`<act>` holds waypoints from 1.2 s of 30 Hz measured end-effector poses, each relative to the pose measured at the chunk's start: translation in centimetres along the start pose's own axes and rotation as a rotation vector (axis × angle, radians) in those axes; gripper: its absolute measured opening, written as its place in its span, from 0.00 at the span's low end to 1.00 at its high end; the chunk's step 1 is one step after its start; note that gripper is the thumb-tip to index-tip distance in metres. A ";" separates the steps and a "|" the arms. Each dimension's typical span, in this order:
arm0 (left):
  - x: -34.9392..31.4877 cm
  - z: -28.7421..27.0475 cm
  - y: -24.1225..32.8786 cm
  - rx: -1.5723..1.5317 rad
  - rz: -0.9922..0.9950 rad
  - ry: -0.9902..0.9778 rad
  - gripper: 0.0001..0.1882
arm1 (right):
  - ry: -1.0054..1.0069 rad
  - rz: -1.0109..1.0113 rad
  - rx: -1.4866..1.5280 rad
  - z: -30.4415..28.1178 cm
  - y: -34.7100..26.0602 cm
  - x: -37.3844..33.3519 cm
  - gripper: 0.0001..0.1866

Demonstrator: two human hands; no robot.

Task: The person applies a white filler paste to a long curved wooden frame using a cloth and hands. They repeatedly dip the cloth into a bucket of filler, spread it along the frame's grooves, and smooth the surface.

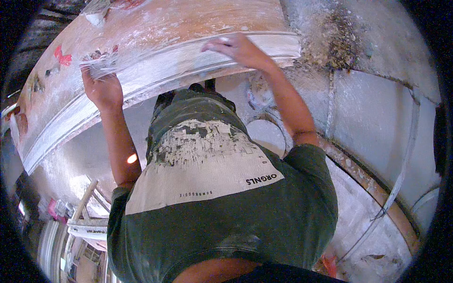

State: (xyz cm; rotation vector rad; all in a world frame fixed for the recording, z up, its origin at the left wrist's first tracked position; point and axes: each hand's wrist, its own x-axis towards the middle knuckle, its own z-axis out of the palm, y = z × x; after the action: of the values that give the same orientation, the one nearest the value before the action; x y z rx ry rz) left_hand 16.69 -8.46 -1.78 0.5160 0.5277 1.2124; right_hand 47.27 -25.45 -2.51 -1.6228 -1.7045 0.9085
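A loose tuft of thin white fibre strands is in my left hand, whose fingers curl around it above the left part of the bench. Stray strands stick out past the fingertips. My right hand hovers over or touches the right part of a long white ridged moulding strip; its fingers reach leftward, apart, and nothing shows in them. The strip runs along the near edge of the bench, its surface streaked with white plaster-like material. Whether the right fingertips touch it, I cannot tell.
The brownish bench top is smeared white. A red scrap lies at its left, and a whitish bag-like thing stands farther back. Beneath the bench's near edge is a round white lid-like shape. A wooden frame stands lower left.
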 end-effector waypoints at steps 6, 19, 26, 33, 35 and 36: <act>1.0 -3.3 4.9 0.192 0.242 0.266 0.18 | -0.232 0.252 -0.147 -6.4 5.3 -4.0 0.17; -1.1 0.7 -2.2 0.178 -0.097 0.232 0.17 | 0.123 0.045 0.162 3.3 3.4 0.5 0.41; -0.7 6.3 -4.0 0.130 -0.163 0.162 0.18 | -0.232 0.162 0.609 5.4 -1.2 4.9 0.25; 0.6 7.8 -3.4 -0.089 -0.067 0.288 0.10 | -0.101 0.464 0.119 -6.7 7.3 -2.7 0.15; 1.3 6.7 -1.8 -0.134 -0.026 0.282 0.10 | -0.109 0.604 0.138 -9.0 6.8 -2.5 0.14; -1.9 7.0 -5.3 -0.144 0.000 0.349 0.10 | -0.216 0.639 0.137 -11.5 10.9 -5.4 0.15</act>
State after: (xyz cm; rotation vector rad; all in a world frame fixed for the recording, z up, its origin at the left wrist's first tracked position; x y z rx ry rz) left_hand 24.42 -12.36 0.46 0.1808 0.7290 1.3372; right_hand 63.24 -29.86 -4.55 -2.0709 -1.2143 1.5106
